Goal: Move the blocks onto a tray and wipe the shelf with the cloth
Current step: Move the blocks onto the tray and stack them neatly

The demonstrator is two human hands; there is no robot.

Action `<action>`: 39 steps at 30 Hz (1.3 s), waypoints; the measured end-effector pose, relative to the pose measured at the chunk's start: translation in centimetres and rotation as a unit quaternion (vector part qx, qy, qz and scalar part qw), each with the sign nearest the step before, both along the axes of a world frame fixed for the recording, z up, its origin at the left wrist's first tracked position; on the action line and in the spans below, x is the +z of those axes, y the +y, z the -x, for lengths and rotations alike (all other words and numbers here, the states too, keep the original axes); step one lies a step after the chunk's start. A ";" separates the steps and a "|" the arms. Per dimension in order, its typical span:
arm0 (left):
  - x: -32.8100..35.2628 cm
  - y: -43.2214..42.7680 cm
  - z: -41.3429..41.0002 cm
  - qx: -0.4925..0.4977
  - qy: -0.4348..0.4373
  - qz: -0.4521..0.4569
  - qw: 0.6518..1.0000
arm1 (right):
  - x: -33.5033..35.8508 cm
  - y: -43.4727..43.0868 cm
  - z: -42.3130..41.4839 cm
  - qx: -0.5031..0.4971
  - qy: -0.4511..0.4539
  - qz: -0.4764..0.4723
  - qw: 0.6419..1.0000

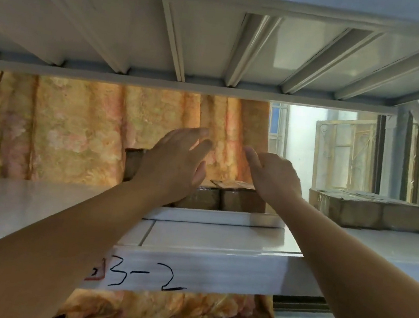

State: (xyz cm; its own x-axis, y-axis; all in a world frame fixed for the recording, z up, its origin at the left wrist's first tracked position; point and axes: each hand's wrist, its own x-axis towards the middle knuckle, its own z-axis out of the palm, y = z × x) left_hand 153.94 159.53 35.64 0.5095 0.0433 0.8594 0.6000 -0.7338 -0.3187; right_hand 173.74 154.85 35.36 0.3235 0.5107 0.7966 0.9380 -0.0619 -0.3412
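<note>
Brown wrapped blocks [237, 199] stand in a white tray [211, 217] at the back of the white shelf [34, 212]. One taller block [132, 164] rises at the tray's left end, partly hidden by my left hand. My left hand [175, 162] hovers over the blocks with fingers spread and nothing in it. My right hand [273, 177] is beside it, above the right-hand blocks, fingers apart and empty. No cloth for wiping is in view.
An orange flowered curtain [77, 132] hangs behind the shelf. Another stack of brown blocks [365, 210] sits at the far right. The upper shelf's ribbed underside [218, 47] is close overhead. The shelf's front edge carries the label "3-2" [146, 278].
</note>
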 end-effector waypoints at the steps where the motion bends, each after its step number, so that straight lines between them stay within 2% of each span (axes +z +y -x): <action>1: 0.3 -0.4 -1.2 -0.020 0.002 0.037 0.999 | 0.0 -0.4 -0.4 0.002 0.000 0.006 1.000; 4: 0.5 -1.5 -4.9 -0.052 0.031 0.124 0.990 | -0.1 -1.3 -2.2 0.003 -0.001 0.022 1.000; 10: 0.8 -5.0 -12.7 -0.056 0.060 0.167 0.983 | 0.8 -4.2 -8.7 -0.019 -0.006 0.022 1.000; 15: 0.8 -7.5 -20.6 -0.005 0.063 0.222 0.973 | 1.0 -7.4 -16.6 -0.058 -0.007 0.022 0.998; 18: 0.2 -8.6 -25.1 -0.003 0.058 0.257 0.965 | 0.6 -9.0 -21.5 -0.071 0.012 0.051 0.996; 22: -0.7 -9.1 -29.8 0.019 0.044 0.254 0.966 | -0.3 -10.2 -26.5 -0.056 0.021 0.119 0.991; 27: -1.3 -8.7 -33.6 0.033 0.045 0.346 0.937 | -0.7 -10.3 -29.2 -0.003 0.036 0.165 0.986; 29: -1.5 -8.5 -34.3 0.069 0.077 0.347 0.932 | -1.1 -9.9 -29.5 0.021 0.044 0.188 0.981; 32: -2.2 -7.8 -34.8 0.118 0.107 0.302 0.940 | -1.8 -9.2 -29.8 0.031 0.059 0.186 0.980; 39: -3.1 -7.5 -35.2 0.081 0.067 0.317 0.943 | -2.8 -8.8 -29.9 0.037 0.062 0.175 0.982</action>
